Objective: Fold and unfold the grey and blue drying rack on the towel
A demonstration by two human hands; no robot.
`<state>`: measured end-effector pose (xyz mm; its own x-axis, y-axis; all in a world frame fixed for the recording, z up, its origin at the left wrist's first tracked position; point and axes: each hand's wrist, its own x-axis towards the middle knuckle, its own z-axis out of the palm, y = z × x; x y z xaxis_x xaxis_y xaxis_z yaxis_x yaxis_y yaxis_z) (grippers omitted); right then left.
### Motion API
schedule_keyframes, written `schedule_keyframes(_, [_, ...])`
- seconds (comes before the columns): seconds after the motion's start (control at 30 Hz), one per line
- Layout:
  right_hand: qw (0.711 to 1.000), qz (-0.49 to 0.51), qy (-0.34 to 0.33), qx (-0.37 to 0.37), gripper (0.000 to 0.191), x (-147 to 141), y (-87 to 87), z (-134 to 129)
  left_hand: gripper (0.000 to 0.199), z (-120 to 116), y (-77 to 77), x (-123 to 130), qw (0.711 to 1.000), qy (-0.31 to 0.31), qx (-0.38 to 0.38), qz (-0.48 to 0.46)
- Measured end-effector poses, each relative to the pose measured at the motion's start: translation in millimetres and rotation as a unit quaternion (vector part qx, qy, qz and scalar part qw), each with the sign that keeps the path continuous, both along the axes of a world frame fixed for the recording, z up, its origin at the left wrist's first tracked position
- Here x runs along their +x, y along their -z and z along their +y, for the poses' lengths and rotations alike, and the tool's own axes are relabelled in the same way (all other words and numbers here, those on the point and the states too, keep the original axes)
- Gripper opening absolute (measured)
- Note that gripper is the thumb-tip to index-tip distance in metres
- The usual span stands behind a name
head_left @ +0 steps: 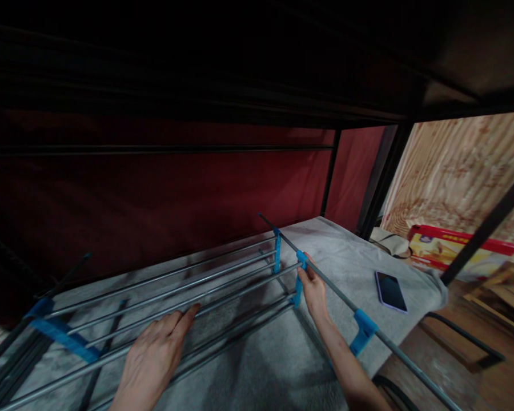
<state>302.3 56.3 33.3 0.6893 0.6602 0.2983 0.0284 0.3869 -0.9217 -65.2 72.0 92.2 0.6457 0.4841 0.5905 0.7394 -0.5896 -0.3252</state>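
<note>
A partly assembled rack of thin grey metal tubes (240, 279) and blue plastic connectors lies across the grey bedding. My left hand (154, 354) is closed over a front tube, its fingertips on the far side and partly hidden. At the rack's right end, my right hand (314, 291) grips a blue connector (298, 285) where the tubes meet a long side pole (338, 292). Farther down that pole sits another blue connector (364, 331) with no tube in its lower part. A blue end piece (64, 338) joins the tubes on the left.
A smartphone (391, 291) lies on the bedding (342, 245) to the right. Dark bed-frame posts (385, 177) and a low upper bunk surround the work. Beyond the bed are a red and yellow box (454, 251) and a patterned curtain (475, 177).
</note>
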Motion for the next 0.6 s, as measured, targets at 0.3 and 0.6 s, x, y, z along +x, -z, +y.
schedule_keyframes(0.3, [0.999,-0.050,0.006,-0.021,0.058,1.5,2.8,-1.6,0.045,-0.2,-5.0,-0.3,1.000,0.013,0.014,0.016])
schedule_keyframes(0.6, [0.998,-0.054,0.014,-0.027,0.059,-2.0,-1.7,-1.6,0.043,0.5,5.9,-2.4,1.000,0.018,0.021,0.014])
